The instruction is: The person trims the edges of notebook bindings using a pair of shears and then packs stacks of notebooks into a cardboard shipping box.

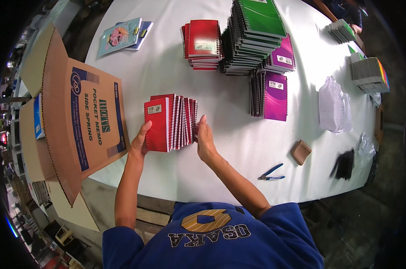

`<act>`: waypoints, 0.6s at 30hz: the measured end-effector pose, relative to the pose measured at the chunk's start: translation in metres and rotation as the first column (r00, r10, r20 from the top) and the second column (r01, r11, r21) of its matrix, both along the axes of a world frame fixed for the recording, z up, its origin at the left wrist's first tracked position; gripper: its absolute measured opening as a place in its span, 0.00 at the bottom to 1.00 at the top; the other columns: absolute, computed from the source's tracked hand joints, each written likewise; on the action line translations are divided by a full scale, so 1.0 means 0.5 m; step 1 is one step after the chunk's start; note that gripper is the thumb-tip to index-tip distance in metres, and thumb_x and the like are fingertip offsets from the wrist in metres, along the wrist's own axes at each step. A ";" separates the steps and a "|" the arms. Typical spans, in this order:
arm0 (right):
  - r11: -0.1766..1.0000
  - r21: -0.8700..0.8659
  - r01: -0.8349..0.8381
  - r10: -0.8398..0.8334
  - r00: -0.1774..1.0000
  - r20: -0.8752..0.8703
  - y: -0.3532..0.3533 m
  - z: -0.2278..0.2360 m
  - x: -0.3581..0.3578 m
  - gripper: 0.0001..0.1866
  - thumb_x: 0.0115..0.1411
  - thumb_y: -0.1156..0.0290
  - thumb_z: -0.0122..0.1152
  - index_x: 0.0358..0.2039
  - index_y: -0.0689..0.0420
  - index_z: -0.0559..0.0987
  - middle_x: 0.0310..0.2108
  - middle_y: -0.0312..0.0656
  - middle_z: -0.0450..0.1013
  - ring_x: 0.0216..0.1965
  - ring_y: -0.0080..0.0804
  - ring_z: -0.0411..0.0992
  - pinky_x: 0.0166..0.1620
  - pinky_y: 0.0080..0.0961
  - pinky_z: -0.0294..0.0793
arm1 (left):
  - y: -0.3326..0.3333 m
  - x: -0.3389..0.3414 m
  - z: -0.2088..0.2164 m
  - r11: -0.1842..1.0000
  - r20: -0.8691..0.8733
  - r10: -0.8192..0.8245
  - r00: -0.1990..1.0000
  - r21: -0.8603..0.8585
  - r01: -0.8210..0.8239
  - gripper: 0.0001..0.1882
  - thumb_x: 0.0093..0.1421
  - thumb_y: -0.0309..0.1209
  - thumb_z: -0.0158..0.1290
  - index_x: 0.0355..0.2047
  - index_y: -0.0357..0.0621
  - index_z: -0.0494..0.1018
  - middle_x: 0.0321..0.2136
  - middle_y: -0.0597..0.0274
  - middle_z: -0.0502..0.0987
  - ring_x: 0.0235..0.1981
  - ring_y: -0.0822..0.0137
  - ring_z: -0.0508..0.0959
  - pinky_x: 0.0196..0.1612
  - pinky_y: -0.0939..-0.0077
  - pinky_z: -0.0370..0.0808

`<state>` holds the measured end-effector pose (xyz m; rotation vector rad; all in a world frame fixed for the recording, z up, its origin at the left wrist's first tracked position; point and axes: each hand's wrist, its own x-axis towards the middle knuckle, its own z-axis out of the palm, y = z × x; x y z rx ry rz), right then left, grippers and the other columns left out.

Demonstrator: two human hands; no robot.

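Red notebooks (156,130) are clasped between the left hand (139,142) and right hand (205,142). Left fingers are mostly hidden.

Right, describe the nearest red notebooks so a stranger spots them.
On the white table, look right of the big cardboard box. There, between the left hand and right hand, is the red notebook bundle, fanned out, unlike the red stack farther back.

Smooth, glossy red notebooks (157,132)
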<state>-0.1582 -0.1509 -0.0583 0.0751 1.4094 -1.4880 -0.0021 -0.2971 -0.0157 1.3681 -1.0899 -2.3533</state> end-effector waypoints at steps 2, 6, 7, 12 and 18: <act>1.000 0.001 0.018 -0.018 0.987 0.161 0.000 -0.017 -0.004 0.35 0.68 0.38 0.31 0.35 0.59 0.72 0.27 0.34 0.68 0.28 0.24 0.64 0.34 0.26 0.66 | -0.004 -0.005 0.004 1.000 0.002 -0.013 1.000 0.006 0.013 0.47 0.45 0.59 0.62 0.59 0.43 0.64 0.54 0.54 0.72 0.55 0.61 0.71 0.58 0.63 0.68; 0.998 0.064 -0.027 0.012 0.974 0.224 -0.005 -0.003 -0.006 0.36 0.68 0.38 0.30 0.39 0.61 0.74 0.34 0.39 0.72 0.33 0.26 0.69 0.41 0.30 0.70 | -0.011 0.001 0.007 0.999 0.025 -0.034 0.999 -0.010 0.035 0.46 0.45 0.58 0.62 0.58 0.43 0.66 0.52 0.55 0.73 0.52 0.62 0.73 0.55 0.65 0.71; 0.997 0.072 -0.038 0.022 0.977 0.214 -0.008 0.011 -0.008 0.37 0.68 0.38 0.30 0.43 0.62 0.73 0.38 0.41 0.73 0.38 0.27 0.69 0.45 0.31 0.70 | -0.014 0.001 0.006 0.999 0.018 -0.049 0.999 -0.009 0.049 0.45 0.45 0.58 0.62 0.58 0.43 0.66 0.51 0.56 0.74 0.51 0.63 0.74 0.53 0.66 0.72; 0.993 0.060 -0.098 0.105 0.985 -0.138 -0.009 -0.004 -0.004 0.40 0.68 0.38 0.29 0.43 0.68 0.72 0.40 0.44 0.69 0.42 0.30 0.65 0.47 0.30 0.68 | -0.025 -0.007 -0.003 0.994 -0.092 -0.110 0.990 -0.026 0.108 0.43 0.46 0.56 0.63 0.57 0.42 0.66 0.49 0.56 0.75 0.49 0.65 0.76 0.50 0.69 0.75; 0.992 -0.007 -0.122 0.122 0.991 -0.062 -0.007 0.004 0.017 0.39 0.68 0.36 0.27 0.49 0.65 0.64 0.43 0.45 0.67 0.46 0.30 0.64 0.52 0.30 0.65 | -0.048 0.045 -0.069 0.996 -0.156 -0.015 0.988 0.088 0.030 0.42 0.48 0.54 0.64 0.57 0.42 0.67 0.49 0.56 0.75 0.48 0.65 0.76 0.50 0.68 0.75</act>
